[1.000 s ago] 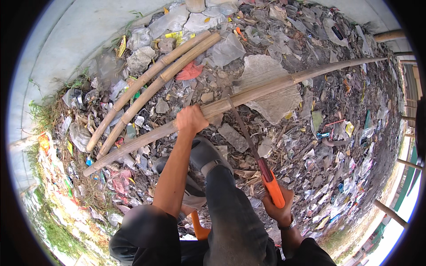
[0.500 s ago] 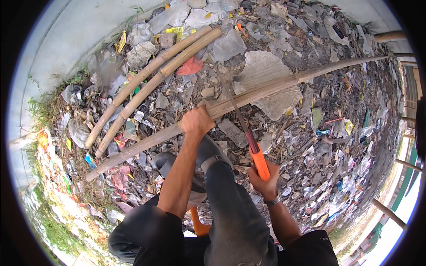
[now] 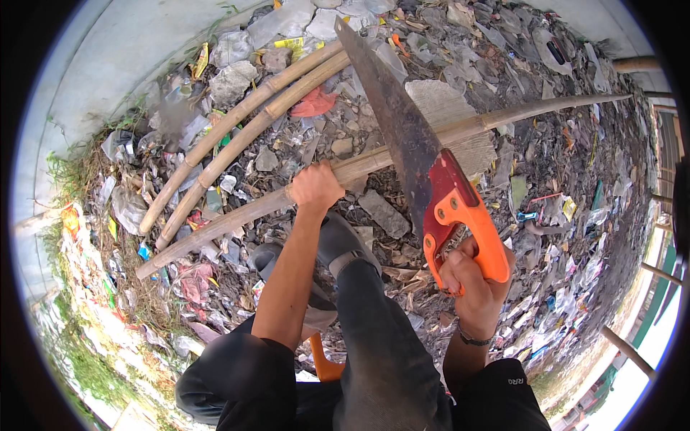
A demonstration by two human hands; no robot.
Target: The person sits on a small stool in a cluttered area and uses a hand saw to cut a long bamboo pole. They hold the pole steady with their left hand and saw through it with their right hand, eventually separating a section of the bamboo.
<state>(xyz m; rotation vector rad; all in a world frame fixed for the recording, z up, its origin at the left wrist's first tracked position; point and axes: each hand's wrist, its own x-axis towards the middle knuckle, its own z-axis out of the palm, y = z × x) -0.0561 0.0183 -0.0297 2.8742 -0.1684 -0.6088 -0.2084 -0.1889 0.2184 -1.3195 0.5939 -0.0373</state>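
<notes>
My left hand (image 3: 317,188) is wrapped round a long bamboo pole (image 3: 233,231) that runs from the lower left to the far right. In my right hand (image 3: 476,284) is a hand saw (image 3: 402,118), gripped by its orange and dark red handle. Its broad, rust-stained blade lies flat to the view, tip toward the far side, over the pole and hiding a short stretch of it. Whether blade and pole touch, I cannot tell. Two cut bamboo poles (image 3: 266,115) lie side by side beyond my left hand.
Litter, stones and plastic scraps cover the ground (image 3: 560,287). A broken concrete slab (image 3: 438,108) lies under the long pole. My boots (image 3: 345,244) stand close to it, and an orange stool leg (image 3: 325,360) shows below me. A pale wall (image 3: 79,86) bounds the left.
The saw has turned from edge-on to broadside and come up nearer the view, with my right hand shifting right. My left hand keeps its grip; the pole's near end has risen slightly in view.
</notes>
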